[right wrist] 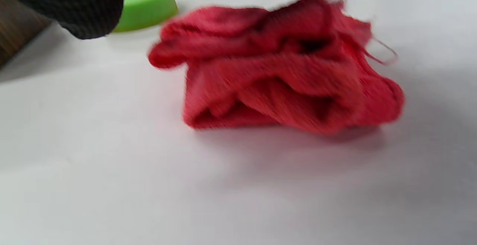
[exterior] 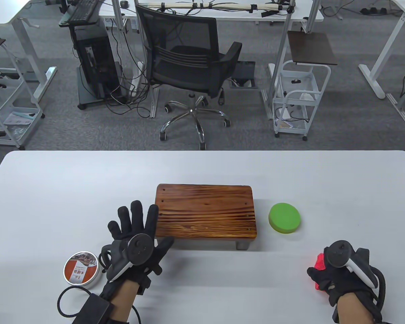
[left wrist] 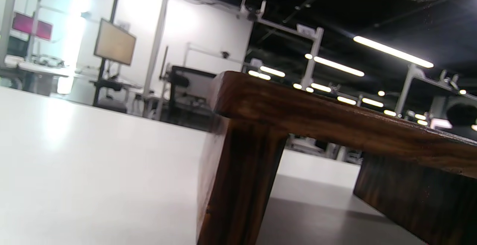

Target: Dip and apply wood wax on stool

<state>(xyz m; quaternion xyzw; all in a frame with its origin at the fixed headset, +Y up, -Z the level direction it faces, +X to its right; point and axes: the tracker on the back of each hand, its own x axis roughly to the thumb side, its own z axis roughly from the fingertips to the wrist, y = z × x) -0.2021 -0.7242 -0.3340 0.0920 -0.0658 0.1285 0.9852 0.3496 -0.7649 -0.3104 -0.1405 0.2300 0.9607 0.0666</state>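
Crumpled red cloth (right wrist: 283, 69) is lying on the white desk (exterior: 54, 189) beneath the right hand (exterior: 341, 273), whose grip I cannot tell. Left hand (exterior: 138, 236), fingers spread, is touching the brown wooden stool (exterior: 206, 211); round wax tin (exterior: 81, 268) sitting beside it.

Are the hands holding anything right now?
No. The left hand is spread open beside the stool; the right hand hovers over the red cloth without gripping it.

We see the wooden stool (left wrist: 335, 120) up close, low angle, leg (left wrist: 238, 185) planted on white table (left wrist: 93, 170); lab bkgd blurry.
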